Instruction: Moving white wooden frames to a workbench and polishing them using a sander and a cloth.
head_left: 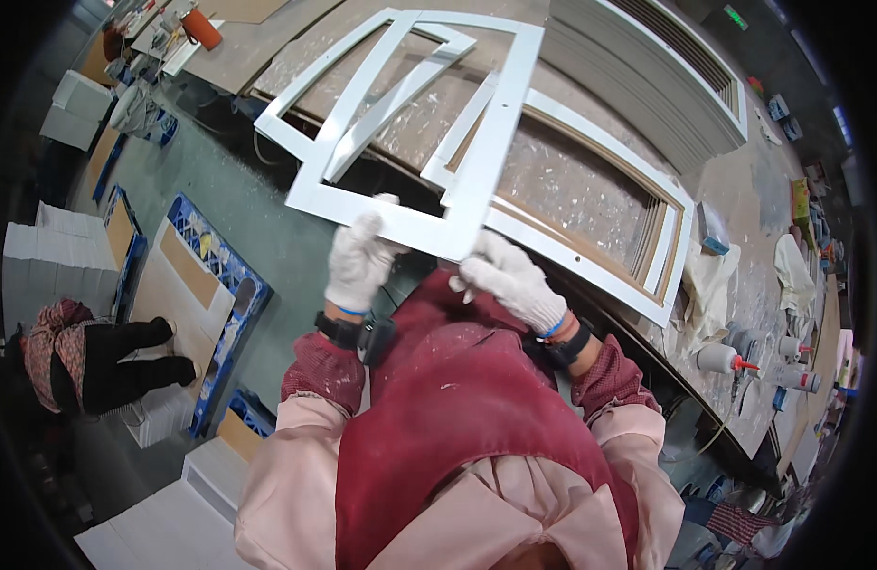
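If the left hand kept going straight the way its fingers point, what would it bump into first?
The left hand already grips the white frame at its lower edge, fingers pointing up and away. Going on, it would likely meet that frame's inner bars; depth is unclear.

White frame [414,123]: flat, painted, rectangular outline with an open centre crossed by a slanting inner bar; smooth, glossy finish. Held tilted in the air above the tabletop [552,180], its near lower edge gripped at two points close together.

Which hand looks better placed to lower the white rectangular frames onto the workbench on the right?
Probably the right hand: it grips the near corner of the white rectangular frames closest to the paint-speckled workbench. The left hand holds their lower edge, out over the floor.
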Tool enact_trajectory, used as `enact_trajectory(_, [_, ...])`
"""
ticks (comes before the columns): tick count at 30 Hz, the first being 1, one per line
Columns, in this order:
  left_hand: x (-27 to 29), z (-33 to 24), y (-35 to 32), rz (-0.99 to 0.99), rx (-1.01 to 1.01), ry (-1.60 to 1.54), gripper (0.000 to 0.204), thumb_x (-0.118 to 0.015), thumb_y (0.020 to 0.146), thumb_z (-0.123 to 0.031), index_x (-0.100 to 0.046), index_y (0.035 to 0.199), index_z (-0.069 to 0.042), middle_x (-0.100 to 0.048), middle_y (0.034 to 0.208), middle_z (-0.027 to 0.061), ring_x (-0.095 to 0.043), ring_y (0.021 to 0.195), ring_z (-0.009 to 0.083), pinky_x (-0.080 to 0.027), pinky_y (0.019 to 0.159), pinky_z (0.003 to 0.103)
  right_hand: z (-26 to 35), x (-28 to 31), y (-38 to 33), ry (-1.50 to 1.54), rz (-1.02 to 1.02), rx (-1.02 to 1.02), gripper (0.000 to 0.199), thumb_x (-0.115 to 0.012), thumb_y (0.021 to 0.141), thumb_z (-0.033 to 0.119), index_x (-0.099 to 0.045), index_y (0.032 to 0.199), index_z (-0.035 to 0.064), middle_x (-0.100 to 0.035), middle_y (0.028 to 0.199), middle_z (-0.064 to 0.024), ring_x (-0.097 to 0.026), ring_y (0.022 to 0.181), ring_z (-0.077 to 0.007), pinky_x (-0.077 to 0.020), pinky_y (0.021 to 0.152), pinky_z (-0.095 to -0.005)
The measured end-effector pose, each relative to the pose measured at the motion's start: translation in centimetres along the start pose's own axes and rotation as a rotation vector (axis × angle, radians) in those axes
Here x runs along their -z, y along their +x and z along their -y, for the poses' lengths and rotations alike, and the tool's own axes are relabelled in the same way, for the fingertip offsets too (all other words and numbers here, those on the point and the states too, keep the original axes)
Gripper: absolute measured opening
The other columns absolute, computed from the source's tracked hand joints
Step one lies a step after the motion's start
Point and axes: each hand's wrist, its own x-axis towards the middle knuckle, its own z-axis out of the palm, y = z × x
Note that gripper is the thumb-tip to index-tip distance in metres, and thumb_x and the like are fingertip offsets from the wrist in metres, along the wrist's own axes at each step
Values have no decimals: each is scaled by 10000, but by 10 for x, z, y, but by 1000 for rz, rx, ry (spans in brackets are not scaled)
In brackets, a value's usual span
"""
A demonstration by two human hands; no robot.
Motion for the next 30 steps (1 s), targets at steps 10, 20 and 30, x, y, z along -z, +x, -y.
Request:
enact_trajectory(10, [113, -115, 113, 71, -17, 146, 341, -613, 892, -71, -550, 1186, 92, -642, 1110, 190, -659, 1003, 326, -606, 785, 487, -37, 24, -44, 127, 40, -182, 437, -590, 956, 186, -476, 1323, -23, -618, 1157, -119, -595, 958, -149, -495, 856, -280])
enact_trajectory(20, [133, -153, 147, -416, 45, 711, 391, -684, 867, -242, -602, 1111, 53, -674, 986, 182, -688, 919, 305, -586, 743, 425, -65, 58, -96, 234, -431, -203, 391, -524, 940, 141, -489, 1291, -28, -632, 1089, -152, -617, 875, -175, -523, 821, -317])
enact_trajectory(30, [165, -152, 147, -458, 44, 1429, 797, -686, 706, -634, -668, 1068, 75, -673, 1076, 250, -653, 1025, 373, -513, 850, 397, -74, 64, -98, 205, -439, -241, 408, -549, 936, 169, -497, 1298, -13, -628, 1104, -129, -608, 886, -161, -516, 813, -289])
